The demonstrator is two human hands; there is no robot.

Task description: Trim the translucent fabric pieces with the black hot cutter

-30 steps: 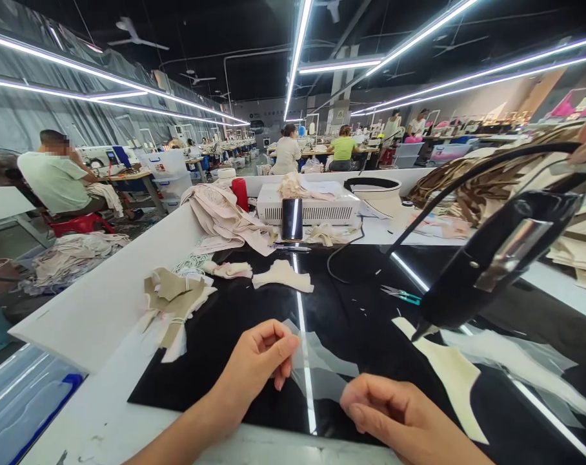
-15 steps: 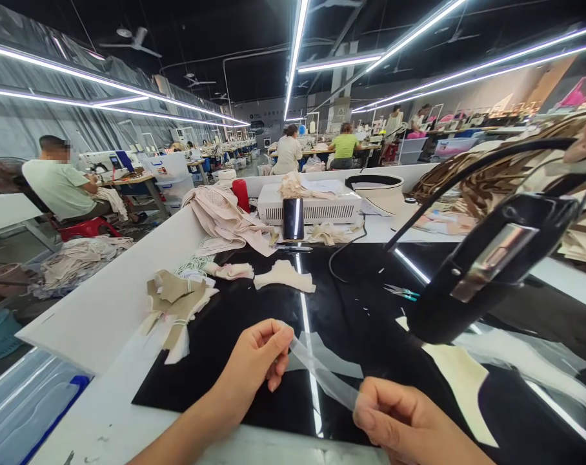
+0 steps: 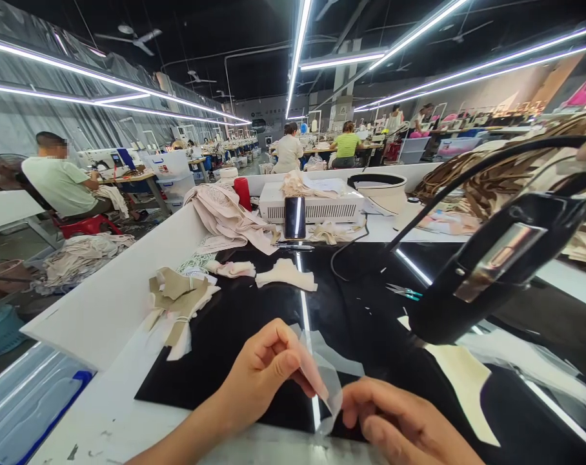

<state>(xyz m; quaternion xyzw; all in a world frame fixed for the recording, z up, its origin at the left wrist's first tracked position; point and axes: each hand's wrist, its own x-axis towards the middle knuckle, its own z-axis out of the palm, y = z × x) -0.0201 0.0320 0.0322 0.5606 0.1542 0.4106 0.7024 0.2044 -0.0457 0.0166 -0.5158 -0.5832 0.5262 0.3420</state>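
Observation:
A narrow strip of translucent film (image 3: 330, 381) hangs curled between my two hands, over the black mat (image 3: 210, 361). My left hand (image 3: 268, 371) holds its upper part, with the film passing along the fingers. At the strip's right edge is my right hand (image 3: 394, 416); its fingers are loosely bent, the thumb is apart from them, and the fingertips are beside or lightly against the film. Another translucent piece (image 3: 341, 358) lies flat on the mat behind the strip. A cream shaped piece (image 3: 467, 387) lies to the right of my right hand.
A black handheld device (image 3: 486, 271) with a cable looms at the right. Small scissors (image 3: 404, 292), a cream fabric piece (image 3: 286, 276) and tied beige pieces (image 3: 181, 300) lie on the mat. Behind stand a phone (image 3: 295, 217) and a white vented box (image 3: 332, 206). Co-workers sit beyond.
The film strip was stretched between both hands and is now slack and curled. My right hand has shifted slightly left and its pinch has loosened; my left fingers have spread along the film.

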